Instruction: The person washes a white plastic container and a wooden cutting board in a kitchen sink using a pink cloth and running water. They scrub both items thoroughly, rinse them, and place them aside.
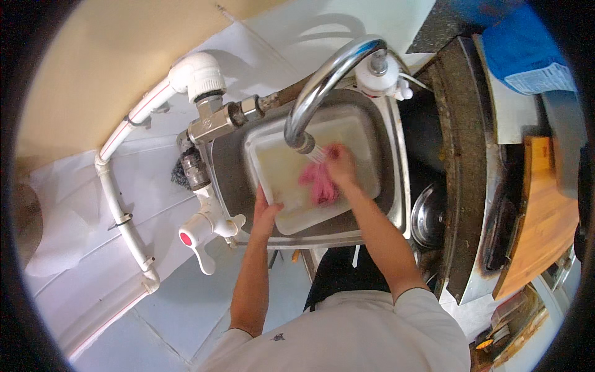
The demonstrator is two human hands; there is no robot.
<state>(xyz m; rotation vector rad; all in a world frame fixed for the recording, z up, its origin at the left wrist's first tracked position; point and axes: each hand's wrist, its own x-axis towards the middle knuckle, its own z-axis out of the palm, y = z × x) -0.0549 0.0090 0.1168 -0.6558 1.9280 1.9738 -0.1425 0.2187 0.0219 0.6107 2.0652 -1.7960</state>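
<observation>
A pale rectangular plastic tub [279, 158] sits tilted inside the stainless steel sink [225, 176]. My left hand [266, 210] grips its near left edge, thumb over the rim. Inside the tub, my right hand [340, 163] clutches a pink cloth [324, 186], whose lower part hangs below my fingers. Water runs from the spout of the chrome faucet [304, 142] onto the cloth and fingers. The hand and cloth look slightly blurred, and my fingertips are partly hidden by the cloth.
Left of the sink stands a white plastic valve [197, 232] with a lever, joined to metal fittings and white pipes [123, 190]. A round metal lid [430, 216] lies right of the sink. Farther right are a wooden cutting board [539, 223] and a blue package [525, 44].
</observation>
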